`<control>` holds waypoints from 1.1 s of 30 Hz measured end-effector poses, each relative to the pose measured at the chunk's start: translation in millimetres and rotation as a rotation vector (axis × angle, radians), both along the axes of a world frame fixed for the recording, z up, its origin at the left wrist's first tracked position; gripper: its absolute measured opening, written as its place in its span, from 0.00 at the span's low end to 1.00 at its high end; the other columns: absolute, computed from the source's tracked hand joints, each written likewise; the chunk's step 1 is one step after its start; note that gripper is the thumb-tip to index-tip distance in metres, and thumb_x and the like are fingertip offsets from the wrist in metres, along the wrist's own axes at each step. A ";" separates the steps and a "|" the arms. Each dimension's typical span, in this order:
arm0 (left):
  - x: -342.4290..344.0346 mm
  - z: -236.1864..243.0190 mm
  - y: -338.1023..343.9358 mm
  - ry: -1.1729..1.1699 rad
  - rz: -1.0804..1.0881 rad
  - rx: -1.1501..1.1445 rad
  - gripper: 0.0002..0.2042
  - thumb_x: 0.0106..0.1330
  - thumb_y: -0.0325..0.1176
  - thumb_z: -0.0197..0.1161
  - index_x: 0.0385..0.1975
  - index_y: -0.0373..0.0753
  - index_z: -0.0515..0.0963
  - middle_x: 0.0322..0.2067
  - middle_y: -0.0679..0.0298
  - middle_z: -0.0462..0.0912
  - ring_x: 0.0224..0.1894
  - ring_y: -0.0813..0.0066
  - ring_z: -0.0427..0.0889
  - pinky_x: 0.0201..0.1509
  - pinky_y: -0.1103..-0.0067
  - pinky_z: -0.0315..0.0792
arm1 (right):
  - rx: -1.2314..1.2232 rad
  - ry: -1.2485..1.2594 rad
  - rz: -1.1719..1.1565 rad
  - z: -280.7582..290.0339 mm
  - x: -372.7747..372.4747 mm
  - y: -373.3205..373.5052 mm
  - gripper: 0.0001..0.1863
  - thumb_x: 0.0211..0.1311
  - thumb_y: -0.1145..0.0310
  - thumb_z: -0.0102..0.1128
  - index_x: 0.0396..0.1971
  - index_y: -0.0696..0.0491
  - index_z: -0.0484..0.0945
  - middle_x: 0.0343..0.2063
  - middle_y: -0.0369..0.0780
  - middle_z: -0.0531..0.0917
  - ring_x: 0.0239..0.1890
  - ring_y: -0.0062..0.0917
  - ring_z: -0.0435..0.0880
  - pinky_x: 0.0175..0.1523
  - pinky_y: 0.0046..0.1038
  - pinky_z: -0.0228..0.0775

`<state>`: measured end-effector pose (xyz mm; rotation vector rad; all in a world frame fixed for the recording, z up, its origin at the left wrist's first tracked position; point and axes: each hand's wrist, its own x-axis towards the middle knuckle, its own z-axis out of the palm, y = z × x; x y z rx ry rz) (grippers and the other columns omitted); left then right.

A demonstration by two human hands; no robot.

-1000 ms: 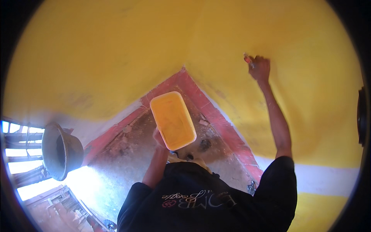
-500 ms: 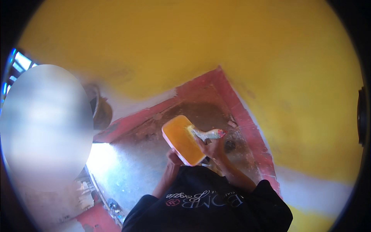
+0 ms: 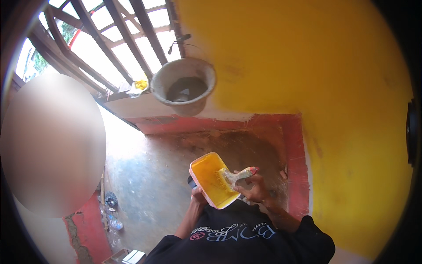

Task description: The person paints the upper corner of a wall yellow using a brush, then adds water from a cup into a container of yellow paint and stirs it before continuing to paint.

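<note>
My left hand [image 3: 198, 196] grips the lower left side of a rectangular tub [image 3: 197, 181], pale on the outside and coated inside with yellow paint [image 3: 210, 175]. Within my right hand [image 3: 256, 190] is a paintbrush [image 3: 239, 174], its handle spattered and red-tipped. The brush's bristles rest in the paint near the tub's right side. The tub tilts in front of my chest, and my left fingers are partly hidden beneath it.
Yellow wall [image 3: 351, 110] rises ahead and to the right above a red painted border [image 3: 295, 163]. A grey bucket [image 3: 187, 103] stands on a ledge by a barred window [image 3: 114, 35], beside a yellow-stained wrapper [image 3: 140, 86]. Bottles and litter [image 3: 113, 211] lie on the floor at left.
My view has swung left, bringing the barred window and the whole bucket into sight. The tub sits lower in view and is tilted more, with the brush still in it.
</note>
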<state>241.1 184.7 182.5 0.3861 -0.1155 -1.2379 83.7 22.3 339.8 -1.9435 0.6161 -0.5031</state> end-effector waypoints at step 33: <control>642.8 70.4 -13.3 -0.444 0.129 0.560 0.29 0.73 0.53 0.33 0.64 0.38 0.59 0.59 0.54 0.70 0.59 0.59 0.73 0.57 0.60 0.72 | 0.694 -0.194 -0.197 -63.6 644.4 30.1 0.17 0.58 0.74 0.60 0.49 0.58 0.78 0.28 0.36 0.84 0.22 0.13 0.75 0.29 0.16 0.69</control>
